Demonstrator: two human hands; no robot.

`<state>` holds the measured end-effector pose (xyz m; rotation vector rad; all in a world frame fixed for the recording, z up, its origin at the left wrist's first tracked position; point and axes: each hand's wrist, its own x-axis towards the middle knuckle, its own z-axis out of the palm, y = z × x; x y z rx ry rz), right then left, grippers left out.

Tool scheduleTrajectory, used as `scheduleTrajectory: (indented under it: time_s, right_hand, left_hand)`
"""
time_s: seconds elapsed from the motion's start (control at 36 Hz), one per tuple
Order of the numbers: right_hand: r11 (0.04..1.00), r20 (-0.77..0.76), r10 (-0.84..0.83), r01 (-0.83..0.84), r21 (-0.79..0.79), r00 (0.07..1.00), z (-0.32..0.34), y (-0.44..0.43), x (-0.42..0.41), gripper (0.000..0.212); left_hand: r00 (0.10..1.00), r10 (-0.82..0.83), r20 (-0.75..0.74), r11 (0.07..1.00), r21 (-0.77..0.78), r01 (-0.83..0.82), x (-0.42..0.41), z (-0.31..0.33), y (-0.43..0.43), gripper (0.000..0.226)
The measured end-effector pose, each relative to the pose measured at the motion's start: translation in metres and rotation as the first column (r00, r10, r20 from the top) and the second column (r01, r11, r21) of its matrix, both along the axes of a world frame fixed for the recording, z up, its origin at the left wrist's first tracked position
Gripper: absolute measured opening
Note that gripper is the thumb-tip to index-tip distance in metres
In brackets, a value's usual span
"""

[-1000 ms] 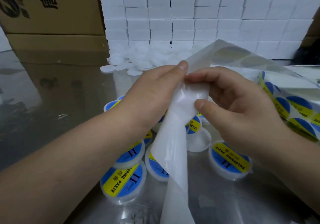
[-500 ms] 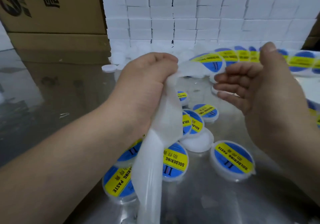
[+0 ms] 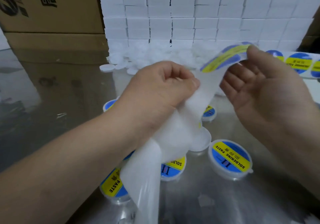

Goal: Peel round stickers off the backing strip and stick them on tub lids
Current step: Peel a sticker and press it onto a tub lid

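Left hand (image 3: 161, 85) is balled into a tight fist around the backing strip (image 3: 173, 128), knuckles up, strip bunched inside it. From the fist the empty white backing hangs down toward me and off the bottom edge, twisting on the way. So the long axis goes near-to-far below the fist, then bends right above it.

On the far side of the fist the strip heads up and right to the right hand (image 3: 265, 88). That one's relaxed, palm facing left, fingers loose. Only the thumb tip sits on the far end of a sticker (image 3: 225, 57). Can't see any finger pinching from behind. The sticker is blurry, blue and yellow, tilted with its low end toward the fist and its high end at the thumb.

Past the right hand, more stickers (image 3: 297, 62) on the strip run flat off the right edge.

Under the hands on the metal table (image 3: 225, 197) sit several labelled tubs (image 3: 230, 159), and one bare-lid tub (image 3: 200, 140) half hidden by the strip.

Further back are a pile of white lids (image 3: 155, 55), stacked white boxes (image 3: 190, 16) and cartons (image 3: 52, 7).
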<state>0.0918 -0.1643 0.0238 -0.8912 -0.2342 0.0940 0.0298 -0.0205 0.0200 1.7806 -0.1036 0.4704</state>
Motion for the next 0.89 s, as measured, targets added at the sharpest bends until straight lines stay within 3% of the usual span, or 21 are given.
scheduleTrajectory:
  time_s: [0.08, 0.22, 0.36, 0.42, 0.47, 0.56, 0.61, 0.67, 0.72, 0.81, 0.89]
  right_hand:
    - [0.991, 0.134, -0.045, 0.061, -0.12, 0.99, 0.0, -0.001, -0.001, 0.015]
    - [0.88, 0.431, -0.104, 0.284, -0.379, 0.897, -0.009, 0.005, -0.012, 0.033]
    - [0.789, 0.585, 0.01, 0.353, -0.503, 0.811, -0.012, 0.005, -0.017, 0.037]
    - [0.711, 0.625, 0.055, 0.409, -0.572, 0.779, -0.013, 0.004, -0.019, 0.023]
    - [0.64, 0.642, 0.113, 0.439, -0.631, 0.759, -0.015, 0.003, -0.019, 0.014]
    - [0.577, 0.679, 0.288, 0.444, -0.686, 0.675, -0.019, 0.004, -0.021, 0.024]
    - [0.518, 0.699, 0.401, 0.483, -0.706, 0.592, -0.02, 0.006, -0.023, 0.031]
    - [0.477, 0.707, 0.438, 0.523, -0.706, 0.555, -0.019, 0.008, -0.024, 0.037]
    - [0.486, 0.716, 0.433, 0.527, -0.697, 0.547, -0.017, 0.007, -0.024, 0.027]
    - [0.562, 0.731, 0.347, 0.493, -0.664, 0.587, -0.015, 0.005, -0.024, 0.035]
    - [0.54, 0.709, 0.324, 0.493, -0.682, 0.626, -0.017, 0.005, -0.022, 0.02]
  left_hand:
    - [0.996, -0.055, -0.071, 0.985, 0.16, 0.065, -0.001, -0.003, -0.003, 0.008]
    - [0.974, -0.102, -0.201, 0.933, 0.32, 0.164, -0.004, -0.004, -0.006, 0.015]
    - [0.988, 0.121, -0.093, 0.85, 0.524, -0.055, -0.007, 0.001, -0.008, 0.027]
    - [0.981, 0.19, -0.028, 0.876, 0.456, -0.156, -0.007, 0.008, -0.005, 0.025]
    - [0.976, 0.219, -0.006, 0.94, 0.27, -0.209, -0.004, 0.016, 0.002, 0.023]
    - [0.967, 0.237, -0.092, 0.97, -0.032, -0.241, 0.008, 0.023, 0.014, 0.021]
    - [0.951, 0.274, -0.146, 0.955, -0.075, -0.287, 0.019, 0.023, 0.021, 0.018]
    - [0.946, 0.276, -0.17, 0.953, -0.077, -0.292, 0.032, 0.024, 0.024, 0.014]
    - [0.946, 0.277, -0.167, 0.959, -0.02, -0.284, 0.049, 0.025, 0.025, 0.01]
    - [0.956, 0.258, -0.143, 0.957, 0.175, -0.232, 0.084, 0.028, 0.026, 0.011]
    - [0.964, 0.221, -0.148, 0.914, 0.376, -0.152, 0.12, 0.029, 0.023, 0.019]
